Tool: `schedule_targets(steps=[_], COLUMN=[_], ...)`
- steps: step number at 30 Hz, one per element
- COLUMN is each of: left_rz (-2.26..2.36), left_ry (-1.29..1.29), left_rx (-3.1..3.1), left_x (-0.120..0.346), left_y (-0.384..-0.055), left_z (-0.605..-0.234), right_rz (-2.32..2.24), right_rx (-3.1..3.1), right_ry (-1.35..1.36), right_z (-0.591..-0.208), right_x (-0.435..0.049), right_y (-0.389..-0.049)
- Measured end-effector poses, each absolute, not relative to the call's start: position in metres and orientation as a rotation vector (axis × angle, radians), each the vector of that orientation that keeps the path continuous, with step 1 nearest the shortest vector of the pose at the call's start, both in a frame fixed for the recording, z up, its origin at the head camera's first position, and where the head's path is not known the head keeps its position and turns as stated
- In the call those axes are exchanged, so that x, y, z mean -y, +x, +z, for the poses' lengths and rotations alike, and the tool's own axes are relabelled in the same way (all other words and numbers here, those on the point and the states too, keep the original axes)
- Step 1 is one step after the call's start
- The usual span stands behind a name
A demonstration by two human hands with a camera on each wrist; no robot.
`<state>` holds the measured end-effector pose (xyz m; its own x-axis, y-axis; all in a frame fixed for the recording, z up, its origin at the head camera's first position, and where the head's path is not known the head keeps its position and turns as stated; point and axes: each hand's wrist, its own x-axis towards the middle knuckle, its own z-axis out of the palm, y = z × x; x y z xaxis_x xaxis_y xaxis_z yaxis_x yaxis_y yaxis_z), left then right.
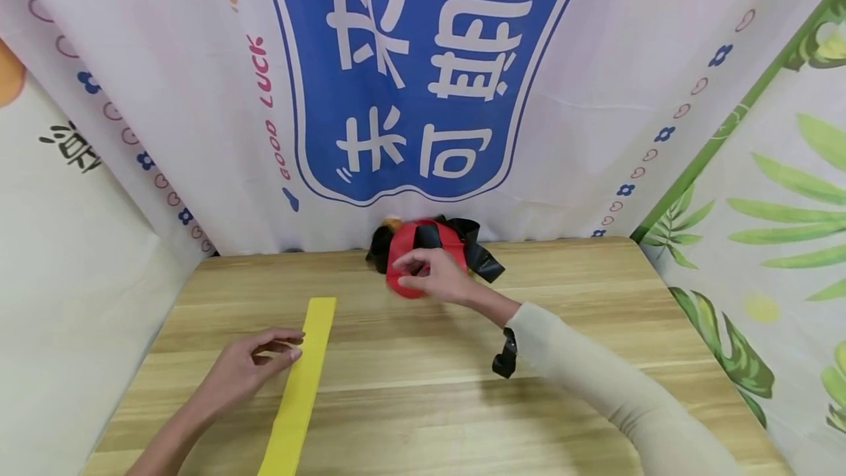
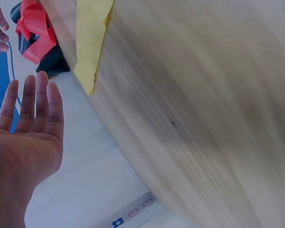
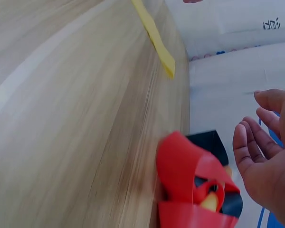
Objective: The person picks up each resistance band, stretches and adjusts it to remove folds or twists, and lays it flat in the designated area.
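Observation:
A long yellow strip (image 1: 305, 388) lies along the left part of the wooden table. My left hand (image 1: 254, 362) is at its left edge, thumb tip overlapping it in the head view. In the left wrist view the left hand (image 2: 33, 123) has its fingers extended with nothing in them, and the yellow strip (image 2: 91, 42) appears apart from them. A bundle of red and black ribbon-like strips (image 1: 399, 281) sits at the table's back edge. Loosely bent, my right hand (image 1: 439, 278) hovers in front of the bundle. In the right wrist view that hand (image 3: 270, 152) holds nothing beside the red loops (image 3: 180, 166).
The wooden table (image 1: 502, 424) meets a printed white curtain (image 1: 562, 189) at the back, with cloth walls on both sides. A short black curled strip (image 1: 505, 355) hangs at the right sleeve's cuff.

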<state>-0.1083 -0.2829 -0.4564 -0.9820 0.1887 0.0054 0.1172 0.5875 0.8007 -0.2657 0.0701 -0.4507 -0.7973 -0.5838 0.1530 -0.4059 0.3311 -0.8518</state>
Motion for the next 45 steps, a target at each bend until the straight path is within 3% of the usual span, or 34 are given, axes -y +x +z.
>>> schedule_targets(steps=[24,45], left_rz=[1.327,1.438], left_ry=[0.290,0.110], left_rx=[-2.744,-2.670], left_x=[0.252,0.201], left_y=[-0.174,-0.225], left_z=[-0.470,-0.488], right_rz=[-1.465,-1.400], right_rx=[-2.657,-2.892], right_ry=[-0.660,-0.459], right_z=[-0.459,-0.471], right_x=[-0.123,-0.137], right_y=[-0.290,-0.308])
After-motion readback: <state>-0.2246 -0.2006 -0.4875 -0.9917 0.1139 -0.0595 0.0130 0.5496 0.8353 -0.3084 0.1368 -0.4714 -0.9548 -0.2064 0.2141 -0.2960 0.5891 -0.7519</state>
